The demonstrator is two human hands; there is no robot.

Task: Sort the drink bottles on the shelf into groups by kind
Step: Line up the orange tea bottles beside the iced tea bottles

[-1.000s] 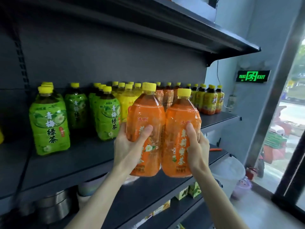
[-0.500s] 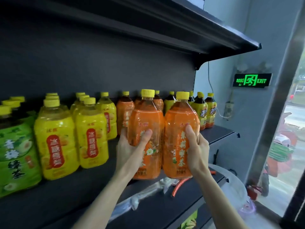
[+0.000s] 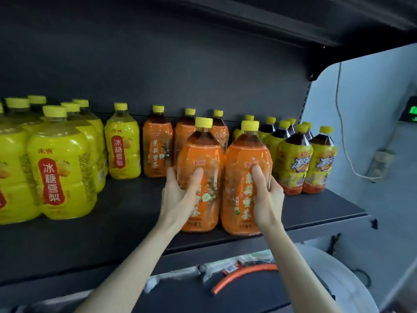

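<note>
I hold two orange-labelled bottles with yellow caps side by side near the front of the dark shelf [image 3: 112,231]. My left hand [image 3: 178,195] grips the left orange bottle [image 3: 200,154]. My right hand [image 3: 267,199] grips the right orange bottle [image 3: 246,159]. Both bottles stand upright with their bases at the shelf surface; whether they touch it I cannot tell. Behind them stand three more orange bottles [image 3: 156,150]. Yellow pear-drink bottles [image 3: 61,168] are grouped at the left. Iced-tea bottles [image 3: 293,163] with dark liquid stand at the right.
Another dark shelf hangs above. On the shelf below lie an orange hose [image 3: 237,276] and plastic-wrapped items [image 3: 176,279]. A white bin lid [image 3: 338,281] sits at the lower right. A white wall with a cable [image 3: 343,141] and a green exit sign [image 3: 410,111] is at the right.
My view has moved closer and to the right along the shelf. Both hands have carried the two orange bottles forward and down to the shelf, in front of the other orange bottles.
</note>
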